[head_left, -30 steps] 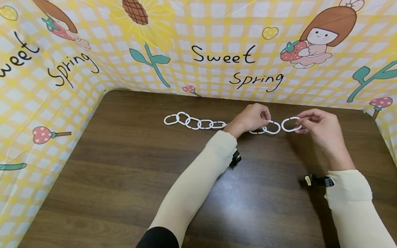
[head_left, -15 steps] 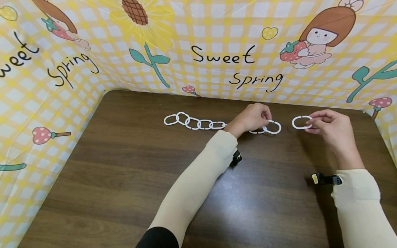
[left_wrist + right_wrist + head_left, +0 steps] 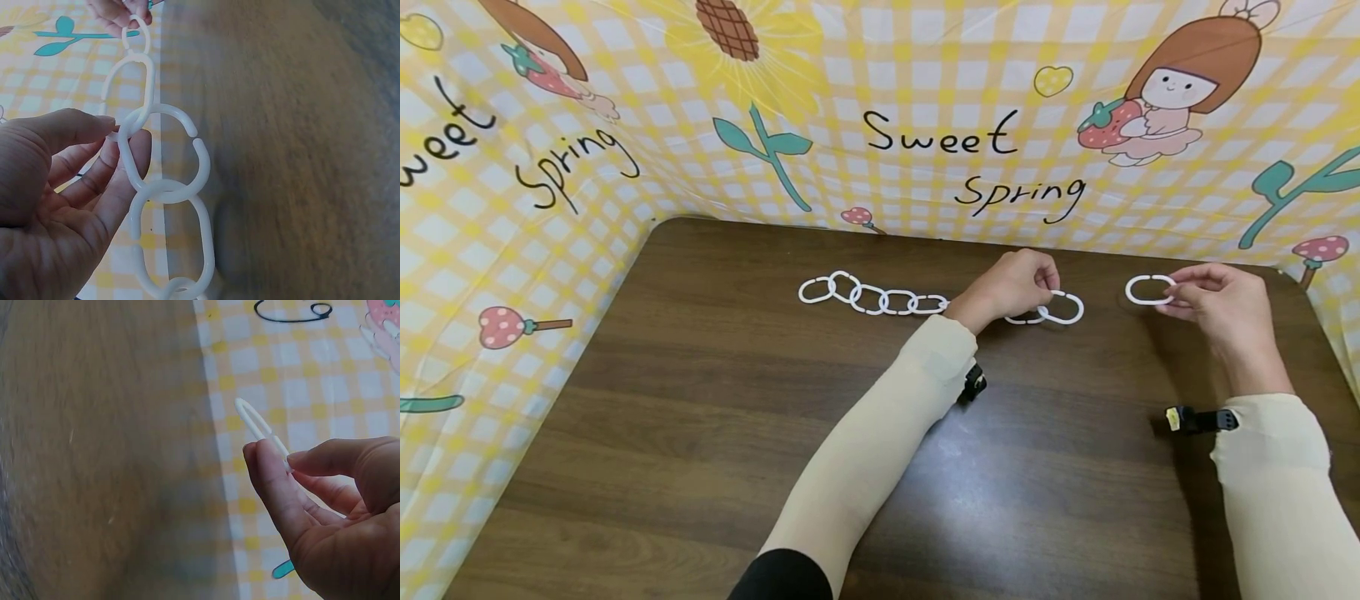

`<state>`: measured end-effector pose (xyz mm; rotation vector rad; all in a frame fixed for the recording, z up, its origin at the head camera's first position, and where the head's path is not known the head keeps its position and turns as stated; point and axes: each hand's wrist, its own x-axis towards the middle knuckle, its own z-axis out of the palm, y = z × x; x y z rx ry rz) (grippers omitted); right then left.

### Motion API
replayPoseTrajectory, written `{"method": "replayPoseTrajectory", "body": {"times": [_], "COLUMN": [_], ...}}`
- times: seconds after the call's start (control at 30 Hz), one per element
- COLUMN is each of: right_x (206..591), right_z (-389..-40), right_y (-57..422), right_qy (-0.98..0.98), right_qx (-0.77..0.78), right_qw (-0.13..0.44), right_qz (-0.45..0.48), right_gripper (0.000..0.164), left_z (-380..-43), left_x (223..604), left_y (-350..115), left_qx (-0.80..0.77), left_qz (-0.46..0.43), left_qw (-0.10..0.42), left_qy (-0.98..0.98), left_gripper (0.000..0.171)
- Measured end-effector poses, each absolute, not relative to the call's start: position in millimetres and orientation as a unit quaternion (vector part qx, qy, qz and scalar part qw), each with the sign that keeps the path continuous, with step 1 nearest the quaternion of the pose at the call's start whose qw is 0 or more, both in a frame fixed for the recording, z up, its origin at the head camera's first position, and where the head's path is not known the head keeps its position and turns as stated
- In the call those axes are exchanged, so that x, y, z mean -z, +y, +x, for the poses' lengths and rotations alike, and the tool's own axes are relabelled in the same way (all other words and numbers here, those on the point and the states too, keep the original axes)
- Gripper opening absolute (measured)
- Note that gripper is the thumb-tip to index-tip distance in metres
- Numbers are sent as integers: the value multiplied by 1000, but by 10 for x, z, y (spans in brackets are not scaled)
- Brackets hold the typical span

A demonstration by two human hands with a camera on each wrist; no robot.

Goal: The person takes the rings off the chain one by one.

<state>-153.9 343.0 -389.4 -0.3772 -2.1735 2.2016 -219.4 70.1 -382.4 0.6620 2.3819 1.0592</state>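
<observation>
A chain of white plastic C-links [image 3: 868, 299] runs across the back of the table, part of it hidden behind my left forearm. My left hand [image 3: 1018, 279] pinches the chain near its right end between thumb and fingers. The end link [image 3: 1063, 309] sticks out to the right of those fingers. In the left wrist view, the joined links [image 3: 203, 162] show small gaps in their sides. My right hand [image 3: 1221, 312] pinches one loose white link [image 3: 1148, 277] by its right end. It is apart from the chain and raised, as the right wrist view shows the link [image 3: 253, 415] edge-on.
The brown wooden table [image 3: 715, 433] lies under both arms. A yellow checked cloth [image 3: 925, 75] with printed figures rises behind the table's back edge and along the sides. Each wrist wears a small black camera [image 3: 1198, 420].
My right hand has moved to the right and slightly back with the loose link, widening the gap to the chain's end. My left hand stays almost still on the chain.
</observation>
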Motion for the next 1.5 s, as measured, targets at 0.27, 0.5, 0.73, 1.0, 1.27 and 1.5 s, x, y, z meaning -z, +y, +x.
{"method": "replayPoseTrajectory", "body": {"times": [0.27,0.5,0.73,1.0,1.27,1.5], "right_x": [3947,3956,3999,4076,4109,4121], "right_z": [-1576,-1622,-1634,-1638,-1627,-1642], "right_y": [3519,3588,3636,3673,3696,3706], "right_qy": [-679,-693,-690,-672,-660,-664], "right_qx": [-716,-696,-694,-710,-718,-710], "right_qw": [-6,-28,-37,-26,-18,-14], "right_qz": [-161,-186,-202,-208,-220,-234], "right_gripper": [37,39,40,41,42,43], "left_z": [-2188,-2187,-2192,-2187,-2196,-2208], "left_x": [3827,3850,3868,3858,3864,3852], "left_y": [716,715,720,721,709,702], "left_qx": [-379,-378,-381,-385,-371,-377], "left_qz": [239,241,241,237,239,242], "left_qw": [225,219,218,223,223,223], "left_qy": [865,867,866,863,869,866], "left_gripper": [5,5,4,4,4,5]}}
